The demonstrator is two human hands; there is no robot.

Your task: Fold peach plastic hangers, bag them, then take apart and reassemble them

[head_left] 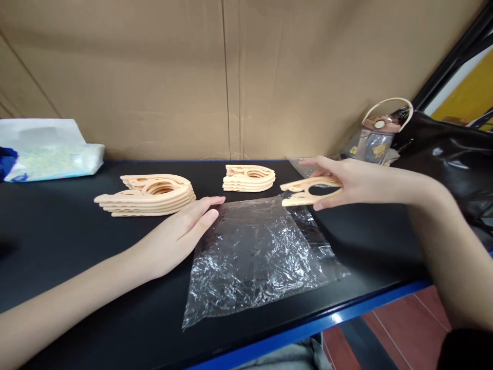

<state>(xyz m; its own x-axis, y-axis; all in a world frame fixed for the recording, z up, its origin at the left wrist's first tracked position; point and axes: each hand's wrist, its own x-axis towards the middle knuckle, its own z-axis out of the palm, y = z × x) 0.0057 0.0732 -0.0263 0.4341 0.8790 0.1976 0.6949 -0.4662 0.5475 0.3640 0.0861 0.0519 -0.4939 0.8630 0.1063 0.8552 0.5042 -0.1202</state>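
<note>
My right hand grips one folded plastic hanger, cream-coloured, by its rounded end, above the upper right of a clear plastic bag. The bag lies flat and crinkled on the black table. At the bag's upper left corner rests my left hand, open, its fingers stretched out and the thumb apart. Just beyond it is a stack of several peach-coloured folded hangers. Between my hands, behind the bag, stands a smaller stack of folded hangers.
A tissue pack lies at the far left. At the back right stand a drinking bottle with a handle and a black shiny bag. Brown cardboard walls the back. The table's blue front edge runs below.
</note>
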